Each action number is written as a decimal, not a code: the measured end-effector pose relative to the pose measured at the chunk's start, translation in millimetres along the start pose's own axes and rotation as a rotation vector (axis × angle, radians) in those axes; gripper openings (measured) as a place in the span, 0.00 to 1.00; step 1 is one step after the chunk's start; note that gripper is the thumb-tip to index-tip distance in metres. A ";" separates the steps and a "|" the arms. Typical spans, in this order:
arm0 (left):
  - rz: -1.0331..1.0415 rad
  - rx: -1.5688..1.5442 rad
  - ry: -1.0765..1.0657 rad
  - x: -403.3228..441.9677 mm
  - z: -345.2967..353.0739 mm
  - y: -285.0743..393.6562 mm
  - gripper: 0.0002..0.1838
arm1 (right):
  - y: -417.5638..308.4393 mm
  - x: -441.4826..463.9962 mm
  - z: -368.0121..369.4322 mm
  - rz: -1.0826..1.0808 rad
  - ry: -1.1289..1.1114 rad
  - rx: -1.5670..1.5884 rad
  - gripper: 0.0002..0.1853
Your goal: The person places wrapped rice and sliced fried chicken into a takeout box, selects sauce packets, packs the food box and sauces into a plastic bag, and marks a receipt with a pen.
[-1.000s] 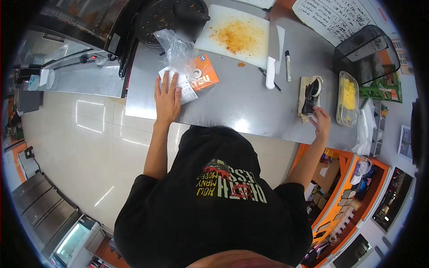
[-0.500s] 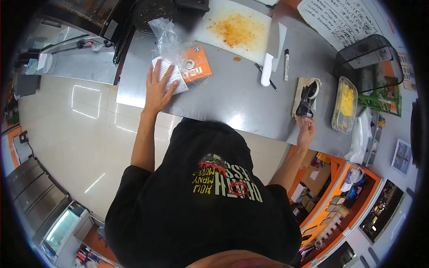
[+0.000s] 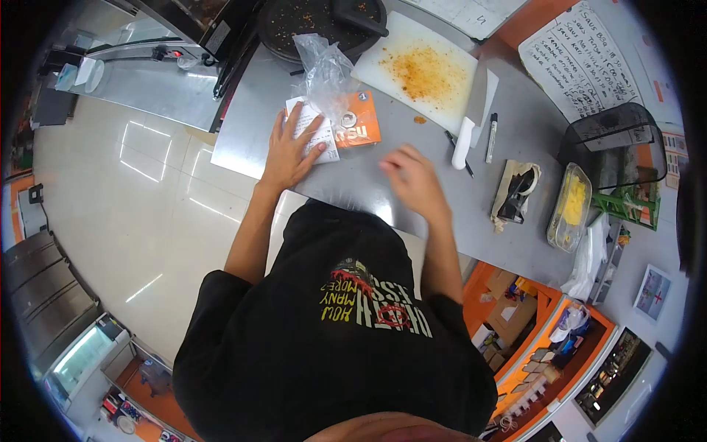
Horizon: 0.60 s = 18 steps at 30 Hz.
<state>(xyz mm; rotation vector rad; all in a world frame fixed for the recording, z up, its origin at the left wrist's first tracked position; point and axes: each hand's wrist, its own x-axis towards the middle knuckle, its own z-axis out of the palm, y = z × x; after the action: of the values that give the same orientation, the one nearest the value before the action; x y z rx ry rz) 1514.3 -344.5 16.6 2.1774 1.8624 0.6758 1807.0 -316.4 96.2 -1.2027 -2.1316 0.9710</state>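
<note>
My left hand lies flat with fingers spread, pressing a printed paper slip against an orange and white box. A clear plastic bag is around the box, its loose end bunched up toward the back. My right hand is over the steel counter just right of the box, fingers curled into a pinch. Whatever it may hold is too small or blurred to make out. To its right, a black tape dispenser rests on the counter with a beige roll beside it.
A crumb-covered white cutting board carries a large knife. A black pan stands behind the box. Near the knife lie a marker and a pen. Rightward are a container of yellow food and a black mesh basket.
My right hand has left the tape dispenser and moved left, close to the box. My left hand stays on the slip. The whole view has shifted slightly.
</note>
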 end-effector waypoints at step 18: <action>-0.022 0.008 -0.007 -1.5 -3.3 0.5 0.26 | -27.4 99.5 67.9 0.315 -0.243 -0.426 0.22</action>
<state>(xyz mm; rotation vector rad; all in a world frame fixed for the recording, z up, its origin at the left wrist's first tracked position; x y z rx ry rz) 1513.1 -346.6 19.4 2.1582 1.8854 0.6574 1696.8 -262.2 83.4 -1.7459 -2.4732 0.8472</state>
